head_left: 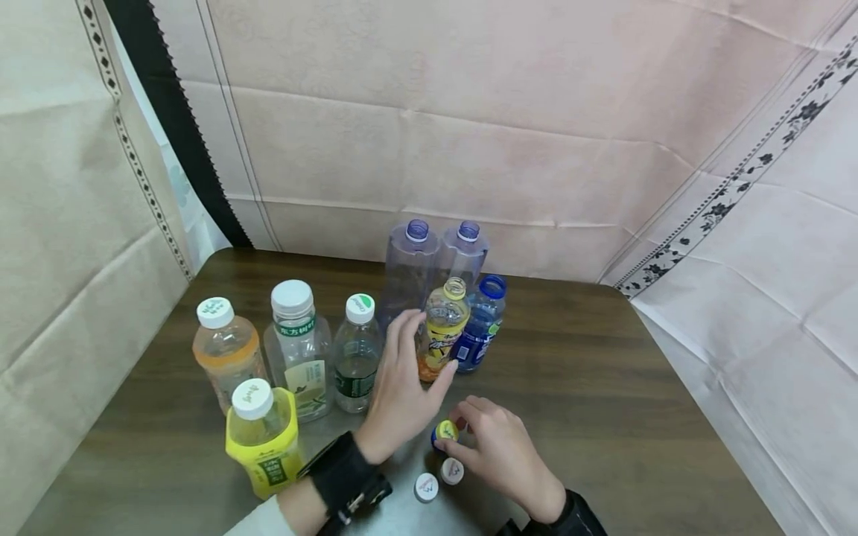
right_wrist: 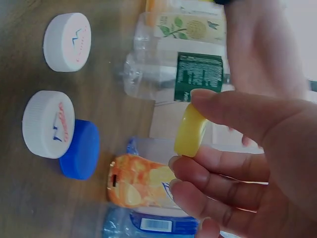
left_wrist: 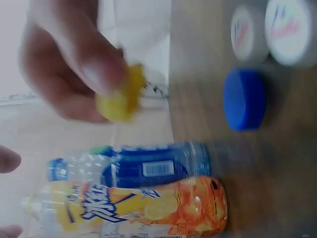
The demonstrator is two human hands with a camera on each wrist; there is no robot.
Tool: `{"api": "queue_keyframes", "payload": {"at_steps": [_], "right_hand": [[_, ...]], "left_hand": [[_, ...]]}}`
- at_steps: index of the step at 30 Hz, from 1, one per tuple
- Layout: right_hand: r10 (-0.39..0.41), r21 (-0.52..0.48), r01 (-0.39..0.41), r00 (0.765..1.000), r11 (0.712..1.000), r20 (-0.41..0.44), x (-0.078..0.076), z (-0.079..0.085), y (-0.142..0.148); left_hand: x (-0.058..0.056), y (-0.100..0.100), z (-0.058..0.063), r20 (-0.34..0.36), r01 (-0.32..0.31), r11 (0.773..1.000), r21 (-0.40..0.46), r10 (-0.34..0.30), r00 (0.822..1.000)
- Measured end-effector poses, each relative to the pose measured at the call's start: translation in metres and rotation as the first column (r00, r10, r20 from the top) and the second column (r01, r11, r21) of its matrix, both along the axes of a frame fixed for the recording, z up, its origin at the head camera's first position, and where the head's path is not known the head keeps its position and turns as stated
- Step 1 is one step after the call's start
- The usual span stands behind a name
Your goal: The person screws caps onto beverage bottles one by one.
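Observation:
A yellow bottle cap (right_wrist: 190, 130) is pinched between the thumb and fingers of my right hand (head_left: 499, 447), held above the table. Below it are a blue cap (left_wrist: 244, 99) and two white caps (head_left: 452, 470) with marks on their tops. My left hand (head_left: 404, 398) is raised with fingers spread beside an uncapped bottle (head_left: 444, 331) that has a yellow label with orange at its base. Its fingertips (left_wrist: 9, 159) appear apart from that bottle in the left wrist view. Next to it stands an uncapped blue-labelled bottle (head_left: 477, 327).
Two uncapped pale violet bottles (head_left: 409, 268) stand at the back. On the left are several white-capped bottles: one with an orange band (head_left: 231, 357), a wide one (head_left: 302, 357), a green-labelled one (head_left: 357, 365), and one with a yellow wrap (head_left: 271, 454). Cloth (head_left: 436, 149) hangs behind the table (head_left: 603, 417).

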State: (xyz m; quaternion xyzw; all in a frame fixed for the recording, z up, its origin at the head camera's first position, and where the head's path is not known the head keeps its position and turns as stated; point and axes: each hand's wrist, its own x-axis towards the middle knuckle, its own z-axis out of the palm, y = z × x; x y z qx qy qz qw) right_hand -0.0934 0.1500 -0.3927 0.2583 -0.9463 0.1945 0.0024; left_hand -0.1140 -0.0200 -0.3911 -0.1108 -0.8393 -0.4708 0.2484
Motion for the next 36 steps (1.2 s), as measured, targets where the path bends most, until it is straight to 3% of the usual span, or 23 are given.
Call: {"api": "queue_keyframes", "payload": {"at_steps": [5, 10, 14, 21, 25, 30, 33, 36], "right_hand": [[-0.019, -0.029, 0.019, 1.000, 0.999, -0.023, 0.005, 0.005, 0.006], [-0.045, -0.044, 0.044, 0.999, 0.998, -0.012, 0.006, 0.009, 0.013], [-0.067, -0.057, 0.065, 0.998, 0.996, -0.020, 0.007, 0.012, 0.017], [-0.074, -0.088, 0.069, 0.996, 0.994, -0.047, 0.009, 0.016, 0.019], [-0.073, -0.131, 0.064, 0.995, 0.989, -0.063, 0.010, 0.023, 0.022], [-0.048, -0.238, 0.012, 0.988, 0.971, -0.148, 0.009, 0.038, 0.027], [-0.053, -0.313, -0.036, 0.961, 0.949, -0.272, 0.011, 0.047, 0.030], [-0.095, -0.400, -0.082, 0.910, 0.913, -0.403, 0.016, 0.058, 0.031]], "left_hand": [[-0.026, 0.015, -0.002, -0.015, -0.053, 0.998, 0.044, 0.054, 0.998], [-0.045, 0.022, -0.001, -0.013, -0.146, 0.989, 0.016, 0.146, 0.989], [-0.055, 0.027, -0.003, -0.009, -0.197, 0.980, 0.002, 0.197, 0.980], [-0.064, 0.032, -0.012, 0.020, -0.204, 0.979, 0.012, 0.204, 0.979], [-0.059, 0.030, -0.015, 0.034, -0.191, 0.981, 0.036, 0.190, 0.981], [-0.044, 0.026, -0.012, 0.023, -0.133, 0.990, 0.054, 0.132, 0.991], [-0.028, 0.023, -0.008, 0.008, -0.091, 0.994, 0.057, 0.091, 0.996], [-0.008, 0.018, -0.003, -0.012, -0.044, 0.998, 0.050, 0.044, 0.999]]}}
